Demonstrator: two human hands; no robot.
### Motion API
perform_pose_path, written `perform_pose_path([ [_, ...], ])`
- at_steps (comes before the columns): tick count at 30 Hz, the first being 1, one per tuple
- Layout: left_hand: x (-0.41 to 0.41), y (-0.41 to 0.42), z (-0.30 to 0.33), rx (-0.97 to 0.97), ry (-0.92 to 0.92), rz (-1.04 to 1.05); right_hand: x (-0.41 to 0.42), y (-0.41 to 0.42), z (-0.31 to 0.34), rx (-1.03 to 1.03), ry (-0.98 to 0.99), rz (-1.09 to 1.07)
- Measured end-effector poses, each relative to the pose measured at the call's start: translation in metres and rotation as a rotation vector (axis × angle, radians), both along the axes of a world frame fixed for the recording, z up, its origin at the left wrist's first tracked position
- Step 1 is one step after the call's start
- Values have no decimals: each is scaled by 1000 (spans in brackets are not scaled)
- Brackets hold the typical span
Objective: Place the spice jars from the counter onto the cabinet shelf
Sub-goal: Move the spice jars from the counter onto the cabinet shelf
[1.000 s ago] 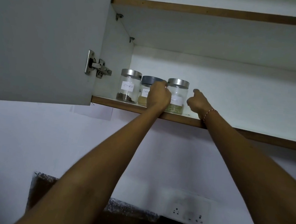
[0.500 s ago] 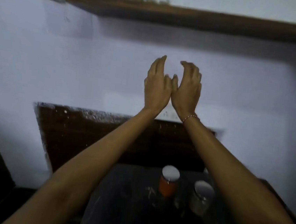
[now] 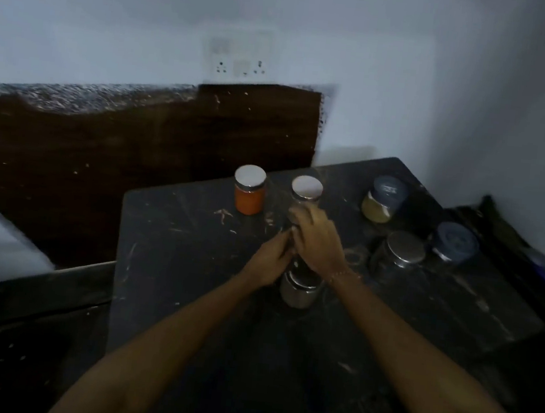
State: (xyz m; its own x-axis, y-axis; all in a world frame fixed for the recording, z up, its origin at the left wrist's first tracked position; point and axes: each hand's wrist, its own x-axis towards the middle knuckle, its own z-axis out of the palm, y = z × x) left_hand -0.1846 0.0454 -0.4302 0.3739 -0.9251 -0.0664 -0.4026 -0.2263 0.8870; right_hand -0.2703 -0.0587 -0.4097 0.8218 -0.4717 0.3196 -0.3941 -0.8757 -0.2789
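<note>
On scuffed dark counter (image 3: pixel 171 263), hands (image 3: pixel 297 246) meet above round glass jars (image 3: pixel 299 288).

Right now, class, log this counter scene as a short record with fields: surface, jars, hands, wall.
surface: dark scratched counter
jars: orange-filled jar; white-lidded jar; yellow-filled jar; steel-lidded jar; blue-lidded jar; steel jar under the hands
hands: left hand and right hand together over the steel jar; grip unclear
wall: socket plate

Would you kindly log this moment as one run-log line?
left hand + right hand: closing around steel-lidded glass jar | grip: unconfirmed | dark counter: other jars waiting
</note>
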Motion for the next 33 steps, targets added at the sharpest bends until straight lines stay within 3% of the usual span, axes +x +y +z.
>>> perform_pose_path([
  [3, -4, 6, -20, 171, 56, -138, -41, -3, -29, 180, 85, -3],
  [8, -14, 3, -26, 177, 330, -3, -60, 5, -53, 564, 222, -20],
  [12, -17, 1, -15, 173, 466, 82, -51, 6, -52, 571, 212, -59],
  [15, -14, 1, 0, 150, 608, 228, -41, 1, -37, 591, 59, -128],
  [21, 13, 1, 49, -55, 534, 130, -13, -18, 28, 807, -204, -111],
  [25, 17, -6, 82, -228, 242, -34, 11, -23, 74, 743, -321, -160],
  [28, 16, -12, 110, -408, 101, 110, 24, -20, 108, 742, -360, -124],
  [30, 24, -10, 126, -430, 187, 152, 26, -18, 126, 839, -443, -52],
  [33, 43, -1, 146, -425, 517, 90, 23, -15, 144, 1079, -486, 47],
])
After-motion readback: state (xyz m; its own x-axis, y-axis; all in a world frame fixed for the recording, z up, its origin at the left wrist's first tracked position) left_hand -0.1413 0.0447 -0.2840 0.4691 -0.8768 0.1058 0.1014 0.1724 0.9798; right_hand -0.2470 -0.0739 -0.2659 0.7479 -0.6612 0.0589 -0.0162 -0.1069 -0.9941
